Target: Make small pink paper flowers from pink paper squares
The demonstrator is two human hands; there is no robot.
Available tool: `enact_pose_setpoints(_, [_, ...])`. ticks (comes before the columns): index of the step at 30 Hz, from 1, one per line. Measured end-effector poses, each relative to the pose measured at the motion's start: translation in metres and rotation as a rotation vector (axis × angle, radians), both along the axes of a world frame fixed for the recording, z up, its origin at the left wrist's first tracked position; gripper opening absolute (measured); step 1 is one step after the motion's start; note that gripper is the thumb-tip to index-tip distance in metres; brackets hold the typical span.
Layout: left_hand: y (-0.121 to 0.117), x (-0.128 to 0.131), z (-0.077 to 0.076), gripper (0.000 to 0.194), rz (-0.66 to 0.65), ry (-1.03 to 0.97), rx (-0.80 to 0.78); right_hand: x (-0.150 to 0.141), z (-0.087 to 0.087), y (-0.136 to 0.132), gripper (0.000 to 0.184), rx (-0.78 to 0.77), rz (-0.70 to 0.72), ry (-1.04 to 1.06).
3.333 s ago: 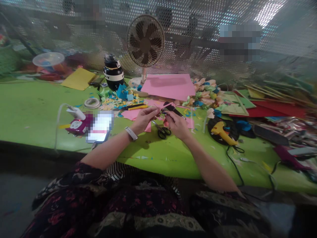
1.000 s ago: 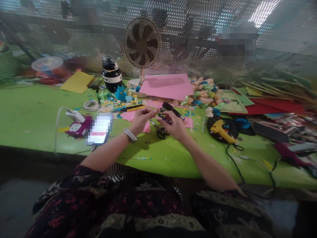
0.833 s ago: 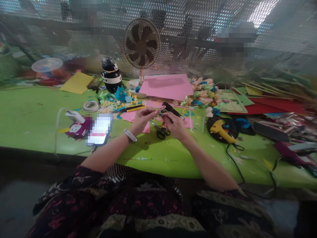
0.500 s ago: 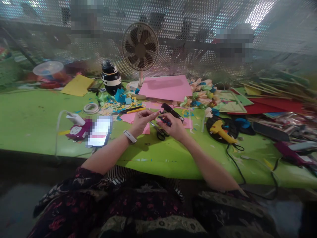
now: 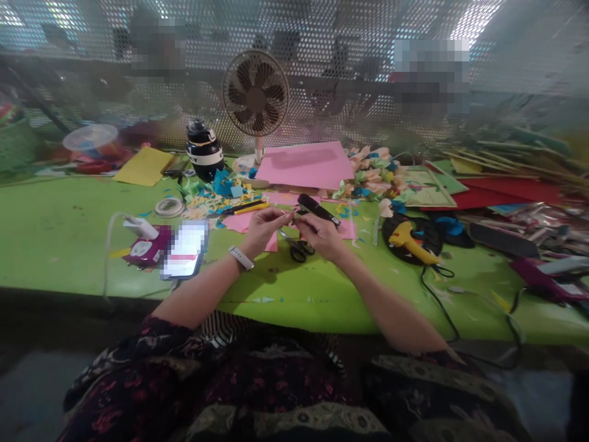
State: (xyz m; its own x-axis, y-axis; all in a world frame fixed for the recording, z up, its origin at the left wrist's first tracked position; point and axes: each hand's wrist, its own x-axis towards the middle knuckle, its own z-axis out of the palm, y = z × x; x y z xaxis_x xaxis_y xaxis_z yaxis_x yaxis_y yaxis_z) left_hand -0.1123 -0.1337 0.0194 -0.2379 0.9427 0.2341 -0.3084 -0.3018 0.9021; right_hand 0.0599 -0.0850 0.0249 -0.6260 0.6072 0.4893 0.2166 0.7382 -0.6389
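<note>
Above the middle of the green table, my left hand point(image 5: 265, 228) and my right hand point(image 5: 323, 236) meet fingertip to fingertip. Both are closed in a pinch around a small piece that looks like pink paper, mostly hidden by the fingers. Scissors point(image 5: 301, 250) with dark handles lie under and between the hands. Just beyond my right fingers rests a long black tool point(image 5: 318, 210) with a small label, its kind unclear. Pink paper pieces point(image 5: 271, 242) lie beneath my left hand, and a yellow and black cutter point(image 5: 248, 207) sits behind it.
A lit phone point(image 5: 184, 248) and a purple power strip point(image 5: 148, 248) lie left. Behind are paper scraps point(image 5: 207, 199), a tape roll point(image 5: 169, 207), a black bottle point(image 5: 205, 153), a fan point(image 5: 256, 93) and pink sheets point(image 5: 306, 164). Right lies a yellow glue gun point(image 5: 409, 241) with its cord.
My right fingers have drawn in and sit slightly lower against my left fingertips. The pink bit that showed between them is now mostly covered. The view has tilted slightly.
</note>
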Motion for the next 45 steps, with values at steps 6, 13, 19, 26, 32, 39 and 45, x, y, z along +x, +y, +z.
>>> enact_pose_setpoints(6, [0.002,-0.001,-0.005,0.032,0.013,-0.011,0.007,-0.001,-0.003,0.000,0.032,0.048,-0.052,0.020])
enact_pose_setpoints(13, [0.005,-0.005,-0.009,0.033,0.005,-0.013,0.000,0.000,0.002,0.000,0.030,0.005,0.010,0.038])
enact_pose_setpoints(19, [0.003,-0.004,-0.007,0.036,-0.034,-0.014,0.012,0.000,0.001,-0.002,0.031,-0.045,0.034,0.006])
enact_pose_setpoints(26, [0.015,-0.017,-0.003,0.040,0.167,-0.186,0.000,0.003,0.003,0.004,0.018,-0.069,-0.048,-0.142])
enact_pose_setpoints(32, [0.015,-0.030,0.004,0.037,0.037,-0.189,-0.073,0.016,0.016,0.013,0.017,-0.282,-0.179,0.057])
enact_pose_setpoints(39, [0.007,-0.023,0.001,0.042,-0.309,-0.028,-0.170,0.009,0.020,0.003,0.035,-0.635,0.033,0.253])
enact_pose_setpoints(45, [0.007,-0.021,-0.002,0.039,-0.363,0.012,-0.196,0.003,0.020,-0.010,0.044,-0.793,0.183,0.158])
